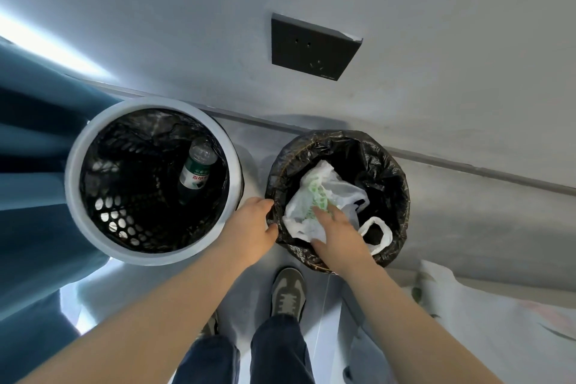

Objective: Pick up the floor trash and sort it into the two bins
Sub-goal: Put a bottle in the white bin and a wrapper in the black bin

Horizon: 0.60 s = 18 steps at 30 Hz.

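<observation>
A white plastic bag [314,193] in the black-lined bin [396,184]
Head view: left hand [251,224] grips the rim, fingers curled; right hand [338,235] presses straight fingers onto the bag. A bottle [199,168] lies in the white bin [74,171] alongside.

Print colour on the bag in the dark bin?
Green on white: bag in dark bin, head view.

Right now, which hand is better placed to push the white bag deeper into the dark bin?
Right: the right hand lies on the white bag; the left hand grips the dark bin.
</observation>
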Tool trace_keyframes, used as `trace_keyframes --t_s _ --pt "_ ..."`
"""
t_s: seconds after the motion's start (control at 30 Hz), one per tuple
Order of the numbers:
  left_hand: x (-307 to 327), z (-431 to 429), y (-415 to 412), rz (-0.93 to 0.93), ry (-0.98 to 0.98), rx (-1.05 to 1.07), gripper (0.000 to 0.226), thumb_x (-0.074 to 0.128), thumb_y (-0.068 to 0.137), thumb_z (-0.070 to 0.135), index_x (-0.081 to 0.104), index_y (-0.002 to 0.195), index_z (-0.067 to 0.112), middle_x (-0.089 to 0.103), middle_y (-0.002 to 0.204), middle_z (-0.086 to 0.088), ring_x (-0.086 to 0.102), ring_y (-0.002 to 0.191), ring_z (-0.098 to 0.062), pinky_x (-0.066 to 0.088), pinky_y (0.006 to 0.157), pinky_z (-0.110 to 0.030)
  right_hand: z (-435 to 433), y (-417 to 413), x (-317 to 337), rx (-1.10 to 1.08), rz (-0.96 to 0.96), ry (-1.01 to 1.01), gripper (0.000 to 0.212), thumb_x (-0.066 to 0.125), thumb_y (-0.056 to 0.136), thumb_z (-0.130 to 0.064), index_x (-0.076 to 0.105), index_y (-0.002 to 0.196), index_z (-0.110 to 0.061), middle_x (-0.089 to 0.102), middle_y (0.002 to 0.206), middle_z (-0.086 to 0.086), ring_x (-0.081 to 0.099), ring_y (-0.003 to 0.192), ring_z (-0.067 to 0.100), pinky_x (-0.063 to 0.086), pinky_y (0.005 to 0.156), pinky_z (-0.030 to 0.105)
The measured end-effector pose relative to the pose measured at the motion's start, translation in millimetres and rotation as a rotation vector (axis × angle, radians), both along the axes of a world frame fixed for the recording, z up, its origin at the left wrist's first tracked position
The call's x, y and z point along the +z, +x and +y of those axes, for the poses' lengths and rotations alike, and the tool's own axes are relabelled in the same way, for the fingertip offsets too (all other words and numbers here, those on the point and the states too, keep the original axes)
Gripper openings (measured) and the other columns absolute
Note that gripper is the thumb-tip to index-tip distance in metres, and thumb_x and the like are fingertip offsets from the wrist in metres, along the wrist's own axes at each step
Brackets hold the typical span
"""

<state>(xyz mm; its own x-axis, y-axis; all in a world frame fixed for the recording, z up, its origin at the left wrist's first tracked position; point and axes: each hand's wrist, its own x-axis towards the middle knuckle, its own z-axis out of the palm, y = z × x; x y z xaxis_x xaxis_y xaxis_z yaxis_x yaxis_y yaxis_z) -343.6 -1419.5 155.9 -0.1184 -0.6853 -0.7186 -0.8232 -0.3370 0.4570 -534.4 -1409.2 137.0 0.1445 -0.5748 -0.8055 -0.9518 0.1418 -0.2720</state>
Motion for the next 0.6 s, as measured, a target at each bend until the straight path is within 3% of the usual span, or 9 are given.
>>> trace_keyframes --t_s 0.13,0.3,0.43,0.6 --pt "0 -1 -3 -0.012 -0.01 0.0 0.05 0.051 0.095 0.025 0.041 0.142 0.013 0.047 0.133 -0.004 0.056 0.112 -0.02 0.047 0.094 -0.033 -12 -4 -16 -0.024 -0.001 0.084 0.055 0.052 0.095 -0.022 0.035 0.147 -0.021 0.031 0.153 0.009 0.038 0.135 0.028 0.04 0.106 0.038" --pt "-1 0 -5 -0.027 -0.013 -0.005 0.049 0.051 0.094 0.024 0.041 0.141 0.013 0.047 0.132 -0.004 0.057 0.11 -0.02 0.048 0.094 -0.035 -29 -4 -21 -0.014 0.129 -0.041 0.058 0.051 0.097 -0.031 0.027 0.15 -0.025 0.013 0.159 0.011 0.012 0.146 0.034 0.025 0.116 0.048" --pt "1 0 -5 -0.029 -0.01 -0.019 0.053 0.051 0.094 0.025 0.036 0.144 0.014 0.047 0.133 -0.004 0.057 0.111 -0.021 0.047 0.094 -0.034 -26 -1 -17 -0.039 0.003 0.096 0.059 0.048 0.096 -0.046 0.033 0.148 -0.022 0.029 0.154 0.01 0.025 0.142 0.03 0.027 0.114 0.05" --pt "14 3 -2 -0.035 0.019 -0.03 0.057 0.052 0.094 0.026 0.032 0.147 0.018 0.045 0.135 -0.004 0.056 0.112 -0.021 0.047 0.093 -0.033 -14 2 6 -0.077 0.021 -0.098 0.058 0.051 0.097 -0.034 0.03 0.148 -0.017 0.031 0.152 0.009 0.029 0.14 0.03 0.03 0.113 0.043"
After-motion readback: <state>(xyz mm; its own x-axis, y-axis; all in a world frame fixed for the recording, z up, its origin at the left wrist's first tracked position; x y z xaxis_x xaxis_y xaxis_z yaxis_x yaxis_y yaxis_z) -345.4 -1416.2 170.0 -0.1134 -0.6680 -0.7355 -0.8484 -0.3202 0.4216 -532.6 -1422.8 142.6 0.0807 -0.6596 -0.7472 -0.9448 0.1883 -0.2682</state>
